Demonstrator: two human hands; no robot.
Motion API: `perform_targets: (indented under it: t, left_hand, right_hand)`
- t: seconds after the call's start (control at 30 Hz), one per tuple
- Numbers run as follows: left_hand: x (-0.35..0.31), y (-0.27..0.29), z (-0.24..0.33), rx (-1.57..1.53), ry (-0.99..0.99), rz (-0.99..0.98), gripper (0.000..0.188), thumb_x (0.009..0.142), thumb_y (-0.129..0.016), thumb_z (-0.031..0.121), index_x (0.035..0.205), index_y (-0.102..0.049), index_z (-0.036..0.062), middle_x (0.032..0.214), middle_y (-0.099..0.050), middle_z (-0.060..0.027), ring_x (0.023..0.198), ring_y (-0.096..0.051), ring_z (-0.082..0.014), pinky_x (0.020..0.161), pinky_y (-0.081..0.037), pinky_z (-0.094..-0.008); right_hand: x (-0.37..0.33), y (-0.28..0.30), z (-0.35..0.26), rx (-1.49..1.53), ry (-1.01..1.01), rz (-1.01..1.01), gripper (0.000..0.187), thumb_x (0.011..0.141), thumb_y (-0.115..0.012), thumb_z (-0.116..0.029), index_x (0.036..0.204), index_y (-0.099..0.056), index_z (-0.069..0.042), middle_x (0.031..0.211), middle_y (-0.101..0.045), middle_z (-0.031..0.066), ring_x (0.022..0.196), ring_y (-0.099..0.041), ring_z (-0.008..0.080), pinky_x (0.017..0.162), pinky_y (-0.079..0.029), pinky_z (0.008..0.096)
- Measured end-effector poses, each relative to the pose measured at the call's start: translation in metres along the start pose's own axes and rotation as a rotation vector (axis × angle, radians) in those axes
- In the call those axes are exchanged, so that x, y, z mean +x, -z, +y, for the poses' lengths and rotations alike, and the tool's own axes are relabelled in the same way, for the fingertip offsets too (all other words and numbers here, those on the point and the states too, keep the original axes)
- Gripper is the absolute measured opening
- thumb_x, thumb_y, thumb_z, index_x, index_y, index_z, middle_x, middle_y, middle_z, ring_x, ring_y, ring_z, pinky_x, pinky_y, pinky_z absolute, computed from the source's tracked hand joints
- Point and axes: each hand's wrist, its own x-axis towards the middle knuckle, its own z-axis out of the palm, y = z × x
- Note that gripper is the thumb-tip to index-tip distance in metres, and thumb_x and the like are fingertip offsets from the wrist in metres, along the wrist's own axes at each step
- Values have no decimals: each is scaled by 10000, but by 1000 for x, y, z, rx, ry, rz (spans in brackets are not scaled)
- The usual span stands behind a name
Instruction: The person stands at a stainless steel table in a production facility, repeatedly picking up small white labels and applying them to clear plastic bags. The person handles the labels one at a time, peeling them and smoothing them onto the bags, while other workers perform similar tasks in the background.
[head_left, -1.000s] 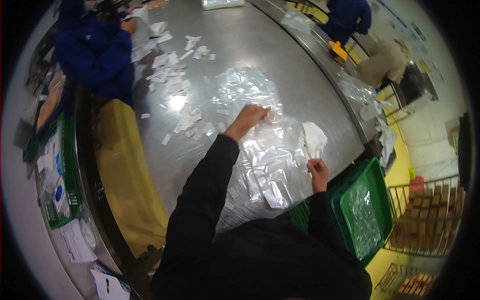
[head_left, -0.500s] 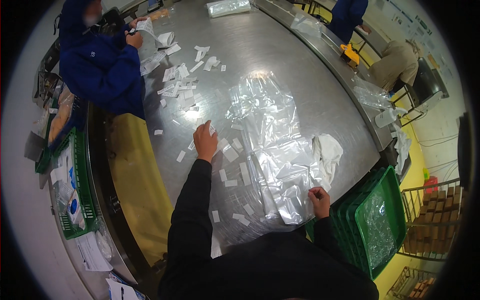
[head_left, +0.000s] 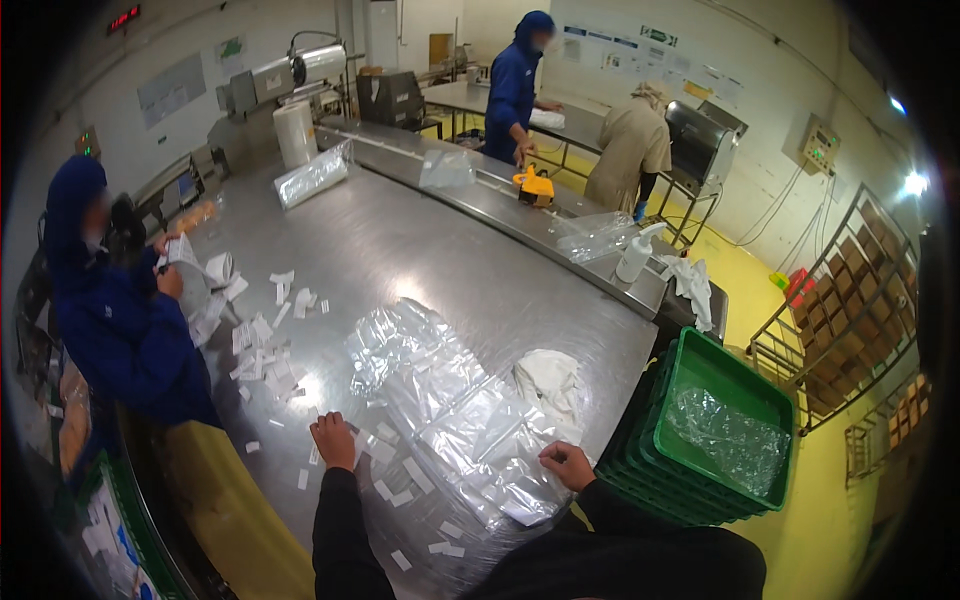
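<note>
My left hand (head_left: 333, 441) is low over the steel table, fingers bent down among small white paper labels (head_left: 303, 479). Its fingertips are partly hidden, so what they pinch does not show. At the near end of a layered spread of clear plastic bags (head_left: 450, 420), my right hand (head_left: 568, 466) has thumb and fingers pressed together; anything in that pinch is too small to make out. Beyond the right hand, a crumpled white cloth (head_left: 548, 385) lies against the bags. More cut labels (head_left: 265, 358) are heaped farther left.
Stacked green crates (head_left: 675, 440) stand at the table's right corner, the top one holding clear plastic. At left, a person in blue (head_left: 130, 320) handles a label strip. A plastic roll (head_left: 313, 175), yellow tape dispenser (head_left: 534, 186) and spray bottle (head_left: 636, 255) are farther off.
The view has tilted up and swung right, showing more of the room's far side. Both hands stay near the same spots on the table. A far person's hand now reaches the yellow dispenser.
</note>
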Motion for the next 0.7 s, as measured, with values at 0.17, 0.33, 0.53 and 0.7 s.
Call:
perform_targets:
  t: [0.17,0.33,0.53,0.7]
  left_hand:
    - [16,37,21,-60,162,377,65,876,-551,40,939,-563,32,1129,-509,-139,1065,-556,-296,931,-395,-438]
    - [-10,83,54,-791,457,571,96,949,-447,31,909,-512,-26,1045,-492,-154,927,-545,-349,781,-476,-428]
    - [-124,151,185,-955,-106,335,51,865,-558,-28,907,-586,-20,1011,-586,-187,1028,-548,-387,894,-440,-484]
    - [-153,173,210,-1058,-178,238,92,831,-594,-58,915,-618,-31,1001,-574,-191,966,-576,-351,812,-485,-419]
  right_hand:
    - [1,4,2,-17,38,57,125,865,-715,-128,931,-676,-29,768,-633,-17,704,-555,47,656,-459,225]
    - [2,-11,-49,110,201,40,134,873,-705,-130,937,-676,-16,860,-671,35,784,-620,104,728,-501,263]
    - [0,-82,-114,624,-90,-425,238,953,-613,-213,1054,-666,-5,874,-675,51,757,-610,105,684,-494,245]
    - [-7,-63,-95,469,71,-382,179,916,-672,-195,929,-678,-17,791,-647,31,693,-569,78,640,-473,244]
